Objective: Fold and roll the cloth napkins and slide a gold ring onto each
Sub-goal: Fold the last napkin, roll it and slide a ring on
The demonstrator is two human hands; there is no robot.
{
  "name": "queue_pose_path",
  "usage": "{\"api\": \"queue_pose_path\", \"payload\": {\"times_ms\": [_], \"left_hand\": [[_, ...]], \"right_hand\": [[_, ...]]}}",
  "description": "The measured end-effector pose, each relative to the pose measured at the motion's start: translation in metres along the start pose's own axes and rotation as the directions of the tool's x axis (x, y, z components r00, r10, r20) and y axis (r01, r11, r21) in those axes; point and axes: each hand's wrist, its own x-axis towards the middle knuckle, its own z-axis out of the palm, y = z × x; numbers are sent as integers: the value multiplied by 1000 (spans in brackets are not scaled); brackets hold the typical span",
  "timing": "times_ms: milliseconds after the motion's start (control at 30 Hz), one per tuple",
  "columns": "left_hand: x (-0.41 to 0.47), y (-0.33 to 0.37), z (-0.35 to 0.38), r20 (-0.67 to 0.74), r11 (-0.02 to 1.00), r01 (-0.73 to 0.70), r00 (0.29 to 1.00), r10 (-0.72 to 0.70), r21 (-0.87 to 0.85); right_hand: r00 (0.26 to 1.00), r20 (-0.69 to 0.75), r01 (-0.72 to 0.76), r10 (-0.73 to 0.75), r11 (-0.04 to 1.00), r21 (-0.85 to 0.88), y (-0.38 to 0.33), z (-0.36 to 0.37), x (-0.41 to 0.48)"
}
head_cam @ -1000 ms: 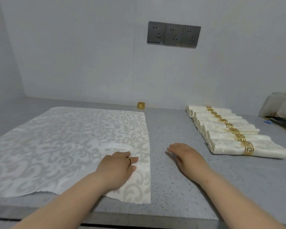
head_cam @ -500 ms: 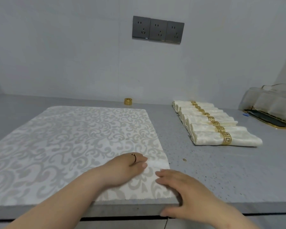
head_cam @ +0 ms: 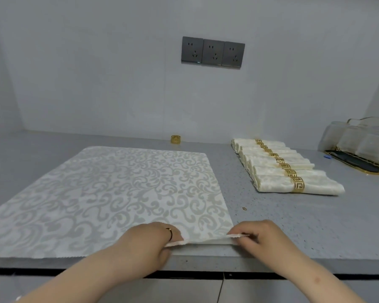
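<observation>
Napkin (head_cam: 118, 193) corner (near left) offscreen

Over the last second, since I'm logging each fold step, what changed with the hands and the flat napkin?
The left hand, which lay flat on the flat napkin, now pinches its near edge. The right hand moved left off the bare counter and pinches the near right corner; the edge is lifted slightly. The loose gold ring and the rolled napkins stayed put.
</observation>
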Motion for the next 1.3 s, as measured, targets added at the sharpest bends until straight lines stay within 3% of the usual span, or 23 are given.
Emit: {"api": "queue_pose_path", "payload": {"times_ms": [167,233,333,400,567,667,733,967,1067,1133,1233,1300], "left_hand": [[-11,-15,-41,143,981,115,980,-138,157],[-19,-25,-59,272,991,127,953,-133,39],[-31,-41,-74,520,978,137,853,-36,-156],[-30,-52,-78,558,966,176,828,-42,-189],[-14,-83,-85,463,965,260,858,-224,-16],[-4,-112,-86,277,925,372,883,-379,80],[1,-130,-86,146,892,448,881,-451,57],[25,-173,-79,-151,826,539,842,-518,165],[32,-201,-79,-140,837,540,825,-547,-87],[30,-224,-82,-40,810,530,831,-555,-252],[23,-259,-85,109,751,566,817,-567,-340],[24,-278,-83,113,713,584,798,-592,-388]], "right_hand": [[975,-115,-177,191,977,121,-4,-39,-7],[959,-136,-221,250,954,202,-5,-55,-9],[931,-179,-264,318,926,271,0,-73,-5],[910,-191,-292,367,897,332,5,-80,0],[898,-167,-330,406,875,353,19,-76,28],[885,-203,-354,418,889,289,23,-71,51],[884,-210,-375,417,902,212,26,-68,66],[856,-247,-477,454,878,-38,51,-46,129],[849,-265,-497,457,861,-110,63,-39,158],[845,-264,-510,464,849,-139,70,-35,177],[838,-268,-526,475,833,-170,80,-26,206],[834,-279,-529,476,833,-161,83,-21,224]]}}
